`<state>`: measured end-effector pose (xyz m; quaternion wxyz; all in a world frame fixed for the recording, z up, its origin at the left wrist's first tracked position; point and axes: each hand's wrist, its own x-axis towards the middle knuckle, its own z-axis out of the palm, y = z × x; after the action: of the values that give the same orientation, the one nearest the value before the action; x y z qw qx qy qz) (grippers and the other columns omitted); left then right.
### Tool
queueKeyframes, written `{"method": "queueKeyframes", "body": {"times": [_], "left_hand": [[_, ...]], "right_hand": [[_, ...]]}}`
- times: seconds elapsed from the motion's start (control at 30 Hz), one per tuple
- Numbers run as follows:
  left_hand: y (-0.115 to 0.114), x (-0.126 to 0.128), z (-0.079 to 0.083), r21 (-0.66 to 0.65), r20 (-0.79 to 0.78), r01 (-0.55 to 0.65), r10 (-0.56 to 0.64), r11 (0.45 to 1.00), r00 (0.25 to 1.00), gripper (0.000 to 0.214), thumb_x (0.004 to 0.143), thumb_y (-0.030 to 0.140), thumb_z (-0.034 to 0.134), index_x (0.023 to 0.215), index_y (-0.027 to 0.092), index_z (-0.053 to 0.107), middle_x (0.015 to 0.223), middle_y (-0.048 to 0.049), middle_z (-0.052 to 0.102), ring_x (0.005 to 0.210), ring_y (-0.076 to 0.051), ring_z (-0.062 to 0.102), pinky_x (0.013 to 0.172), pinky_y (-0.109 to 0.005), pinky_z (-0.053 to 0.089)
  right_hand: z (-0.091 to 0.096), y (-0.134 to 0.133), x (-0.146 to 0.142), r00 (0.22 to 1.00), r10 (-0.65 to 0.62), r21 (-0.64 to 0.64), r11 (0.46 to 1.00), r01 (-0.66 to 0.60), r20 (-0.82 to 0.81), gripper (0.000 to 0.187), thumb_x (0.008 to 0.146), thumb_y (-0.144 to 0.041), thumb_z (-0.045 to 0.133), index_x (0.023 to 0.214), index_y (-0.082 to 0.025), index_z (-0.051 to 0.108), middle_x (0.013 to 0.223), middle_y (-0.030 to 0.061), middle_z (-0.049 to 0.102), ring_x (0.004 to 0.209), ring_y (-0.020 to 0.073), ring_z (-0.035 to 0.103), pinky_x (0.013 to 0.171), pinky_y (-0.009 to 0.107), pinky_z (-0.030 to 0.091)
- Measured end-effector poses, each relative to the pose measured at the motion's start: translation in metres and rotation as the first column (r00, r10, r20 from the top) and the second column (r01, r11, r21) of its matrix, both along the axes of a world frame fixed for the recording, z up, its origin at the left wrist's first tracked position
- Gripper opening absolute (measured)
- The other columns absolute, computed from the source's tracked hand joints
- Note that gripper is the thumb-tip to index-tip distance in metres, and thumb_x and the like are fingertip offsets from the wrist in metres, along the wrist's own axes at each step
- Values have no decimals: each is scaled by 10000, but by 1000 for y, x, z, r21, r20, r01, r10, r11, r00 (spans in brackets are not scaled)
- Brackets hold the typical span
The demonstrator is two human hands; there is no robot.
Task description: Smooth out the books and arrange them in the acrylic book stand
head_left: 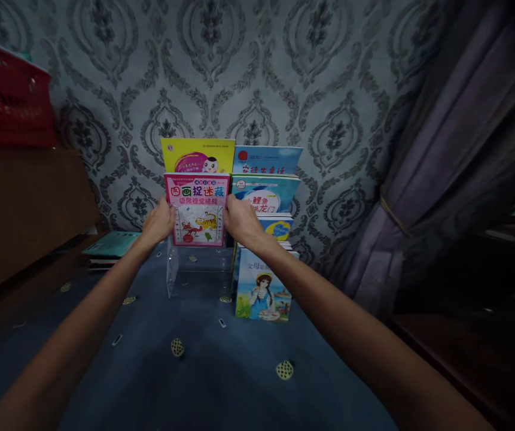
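A pink-bordered picture book [200, 209] stands upright between my hands, its cover facing me. My left hand [159, 220] grips its left edge and my right hand [241, 219] its right edge. Behind it rises a yellow book [198, 151]. Under the pink book, a clear stepped stand [198, 276] shows its lower front. To the right, blue books stand in tiers: a tall one [267, 159] at the back, a teal one [279, 187] before it, and a light-blue one with a girl on its cover [264, 287] in front. My right hand and forearm partly hide the middle ones.
On the left are a brown box [24, 209] with a red basket [10, 96] above it and a small stack of books [112, 244]. A patterned wall [329, 108] stands behind the dark blue tablecloth [221, 377]. A tied curtain [423, 161] hangs at right.
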<state>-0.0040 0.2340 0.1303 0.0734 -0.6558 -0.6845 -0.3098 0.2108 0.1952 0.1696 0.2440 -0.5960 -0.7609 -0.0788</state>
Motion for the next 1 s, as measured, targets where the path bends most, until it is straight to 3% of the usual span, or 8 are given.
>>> {"method": "queueKeyframes", "body": {"times": [0.13, 0.27, 0.43, 0.6, 1.0], "left_hand": [[4, -1, -2, 32, 1, 1, -1, 999, 1000, 352, 1002, 328, 325, 1260, 151, 485, 1228, -233, 703, 1145, -370, 691, 956, -471, 517], [8, -4, -5, 69, 17, 31, -33, 997, 999, 339, 990, 325, 345, 1240, 150, 494, 1201, -221, 711, 1131, -358, 694, 964, -465, 517], [10, -7, -6, 91, 21, 69, -71, 993, 997, 329, 979, 299, 356, 1225, 147, 512, 1186, -218, 712, 1124, -357, 691, 965, -472, 523], [10, -5, -5, 68, -10, 80, -79, 995, 997, 303, 988, 302, 362, 1182, 134, 524, 1165, -230, 711, 1123, -364, 690, 952, -461, 530], [13, -10, -6, 87, 26, 120, -122, 989, 992, 288, 980, 300, 379, 1152, 156, 560, 1129, -205, 722, 1127, -354, 685, 964, -466, 529]], "right_hand": [[-8, 7, -1, 985, 170, 52, 984, -169, -14, 319, 981, -147, 470, 1253, -113, 633, 1217, 190, 740, 1173, 321, 686, 994, 403, 518], [-17, 20, -5, 960, 266, 87, 962, -259, -87, 445, 943, -137, 489, 1378, -72, 559, 1302, 203, 697, 1208, 310, 660, 1058, 445, 508], [-23, 29, -9, 951, 276, 85, 960, -266, -139, 537, 921, -139, 488, 1449, -44, 492, 1418, 225, 613, 1291, 297, 608, 1131, 422, 461], [-26, 29, -11, 952, 262, 66, 965, -254, -162, 535, 930, -149, 478, 1441, 11, 484, 1399, 270, 596, 1282, 315, 600, 1108, 440, 477], [-31, 39, -7, 948, 279, 136, 956, -259, -155, 544, 899, -145, 483, 1438, -77, 510, 1405, 215, 617, 1305, 288, 597, 1147, 449, 459]]}}
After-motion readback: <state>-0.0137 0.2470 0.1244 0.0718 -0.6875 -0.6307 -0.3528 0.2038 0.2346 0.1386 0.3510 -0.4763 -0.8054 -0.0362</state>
